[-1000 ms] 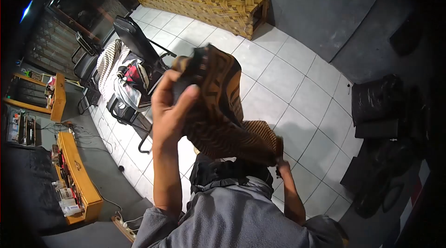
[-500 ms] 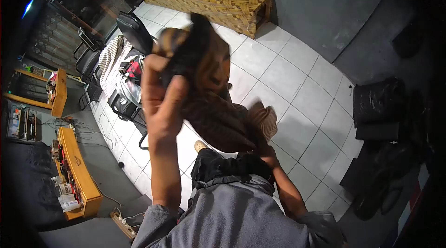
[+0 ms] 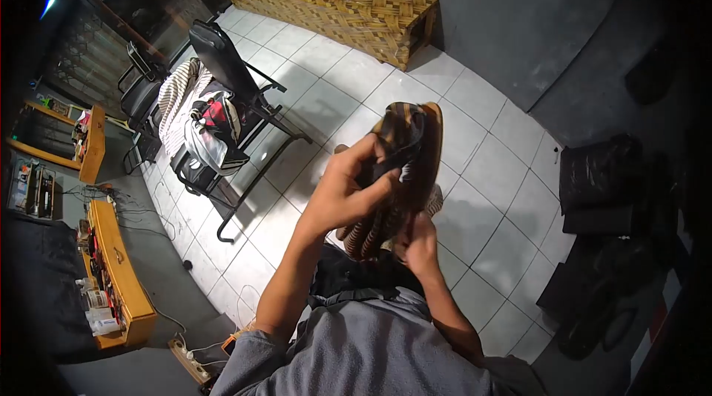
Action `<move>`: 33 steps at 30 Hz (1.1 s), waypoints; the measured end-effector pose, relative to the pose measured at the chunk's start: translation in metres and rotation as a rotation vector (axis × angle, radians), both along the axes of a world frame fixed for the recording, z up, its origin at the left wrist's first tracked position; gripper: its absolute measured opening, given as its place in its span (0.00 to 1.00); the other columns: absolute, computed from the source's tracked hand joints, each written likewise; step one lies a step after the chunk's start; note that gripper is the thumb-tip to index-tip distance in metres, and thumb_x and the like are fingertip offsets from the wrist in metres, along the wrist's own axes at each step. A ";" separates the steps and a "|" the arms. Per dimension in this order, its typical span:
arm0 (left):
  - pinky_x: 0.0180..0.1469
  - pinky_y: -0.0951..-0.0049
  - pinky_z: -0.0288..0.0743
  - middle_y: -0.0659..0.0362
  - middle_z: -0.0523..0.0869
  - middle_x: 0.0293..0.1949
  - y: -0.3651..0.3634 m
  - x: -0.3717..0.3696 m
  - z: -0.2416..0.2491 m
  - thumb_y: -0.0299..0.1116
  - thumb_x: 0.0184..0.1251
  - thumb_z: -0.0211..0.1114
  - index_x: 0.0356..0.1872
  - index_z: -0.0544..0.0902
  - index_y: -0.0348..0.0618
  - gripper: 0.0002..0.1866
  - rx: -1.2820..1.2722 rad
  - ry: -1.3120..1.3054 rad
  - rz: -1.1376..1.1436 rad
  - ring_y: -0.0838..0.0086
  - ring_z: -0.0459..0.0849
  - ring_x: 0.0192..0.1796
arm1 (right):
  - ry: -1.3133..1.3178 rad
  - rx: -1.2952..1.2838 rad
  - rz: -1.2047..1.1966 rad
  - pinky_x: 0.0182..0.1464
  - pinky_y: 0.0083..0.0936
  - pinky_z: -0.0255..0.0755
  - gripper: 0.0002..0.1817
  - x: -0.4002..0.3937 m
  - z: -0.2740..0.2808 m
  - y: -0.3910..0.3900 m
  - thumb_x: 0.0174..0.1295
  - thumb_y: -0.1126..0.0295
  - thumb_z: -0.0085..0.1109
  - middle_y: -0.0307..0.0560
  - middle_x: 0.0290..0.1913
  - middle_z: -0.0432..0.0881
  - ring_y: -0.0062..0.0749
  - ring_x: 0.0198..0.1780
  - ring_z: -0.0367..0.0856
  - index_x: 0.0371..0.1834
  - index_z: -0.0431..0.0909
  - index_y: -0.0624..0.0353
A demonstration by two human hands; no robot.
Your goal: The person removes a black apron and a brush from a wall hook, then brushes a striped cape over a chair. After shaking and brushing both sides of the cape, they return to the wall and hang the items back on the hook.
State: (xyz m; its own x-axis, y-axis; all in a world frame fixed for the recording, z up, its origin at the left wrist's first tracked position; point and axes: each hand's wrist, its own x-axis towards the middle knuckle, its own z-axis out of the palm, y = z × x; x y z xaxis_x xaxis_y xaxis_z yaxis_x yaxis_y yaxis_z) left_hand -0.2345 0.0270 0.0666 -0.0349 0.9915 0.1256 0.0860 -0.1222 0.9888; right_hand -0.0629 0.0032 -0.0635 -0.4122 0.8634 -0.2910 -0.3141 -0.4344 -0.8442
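Observation:
A bundle of brown patterned cloth (image 3: 415,173) is held up in front of me, above the tiled floor. It has dark and golden-brown patches at the top and narrow stripes in its lower folds. My left hand (image 3: 354,187) pinches the upper part between thumb and fingers, from the left. Lower down, my right hand (image 3: 420,245) is closed on the bottom edge of the same cloth, its fingertips partly hidden by the folds. What kind of cloth item it is I cannot make out.
A black-framed chair (image 3: 222,47) at left carries a striped cloth (image 3: 182,92) and other fabrics. A long bench (image 3: 341,7) with a woven pattern stands at the back. Wooden wall shelves (image 3: 122,277) hold small items. Black bags (image 3: 601,173) sit at right.
My left hand has moved right and down, bringing the cloth closer to my right hand. The cloth has turned and is more gathered, and the chair is less covered.

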 end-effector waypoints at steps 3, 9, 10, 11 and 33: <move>0.39 0.82 0.63 0.65 0.71 0.32 -0.003 -0.002 0.018 0.23 0.56 0.61 0.30 0.67 0.42 0.10 0.126 -0.038 0.045 0.84 0.68 0.38 | -0.113 0.267 0.060 0.14 0.24 0.59 0.18 -0.019 -0.039 0.008 0.68 0.52 0.34 0.41 0.14 0.65 0.30 0.12 0.65 0.33 0.63 0.54; 0.47 0.84 0.64 0.62 0.74 0.41 -0.021 -0.044 0.050 0.20 0.59 0.57 0.32 0.66 0.42 0.08 0.398 -0.286 0.383 0.83 0.70 0.42 | -0.994 0.519 0.734 0.41 0.40 0.71 0.23 0.105 -0.228 -0.008 0.49 0.49 0.55 0.53 0.39 0.81 0.50 0.42 0.79 0.44 0.78 0.50; 0.45 0.86 0.63 0.64 0.73 0.39 -0.022 -0.052 0.045 0.20 0.60 0.57 0.32 0.67 0.42 0.08 0.356 -0.246 0.429 0.85 0.70 0.41 | -1.172 0.213 0.750 0.42 0.40 0.71 0.23 0.117 -0.247 -0.014 0.52 0.49 0.53 0.54 0.39 0.81 0.50 0.42 0.79 0.44 0.79 0.52; 0.41 0.88 0.62 0.65 0.71 0.36 -0.019 -0.045 0.047 0.20 0.61 0.56 0.32 0.66 0.42 0.07 0.341 -0.282 0.476 0.87 0.68 0.39 | -1.334 -0.104 0.753 0.43 0.39 0.70 0.23 0.121 -0.257 -0.017 0.55 0.50 0.52 0.54 0.40 0.81 0.50 0.42 0.80 0.45 0.79 0.55; 0.58 0.74 0.62 0.53 0.73 0.50 -0.007 -0.023 0.028 0.18 0.54 0.49 0.58 0.63 0.36 0.26 0.298 0.075 0.418 0.71 0.71 0.55 | 0.026 0.062 -0.134 0.13 0.13 0.51 0.18 0.028 0.032 0.020 0.70 0.56 0.32 0.33 0.17 0.58 0.14 0.13 0.55 0.34 0.65 0.59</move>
State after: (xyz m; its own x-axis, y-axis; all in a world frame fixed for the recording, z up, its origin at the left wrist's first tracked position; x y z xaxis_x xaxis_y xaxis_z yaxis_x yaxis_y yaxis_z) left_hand -0.2579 0.0198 0.0942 -0.4008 0.8154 0.4177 0.2571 -0.3375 0.9056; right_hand -0.0349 0.0236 -0.0311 -0.2988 0.9272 -0.2260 -0.3879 -0.3344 -0.8589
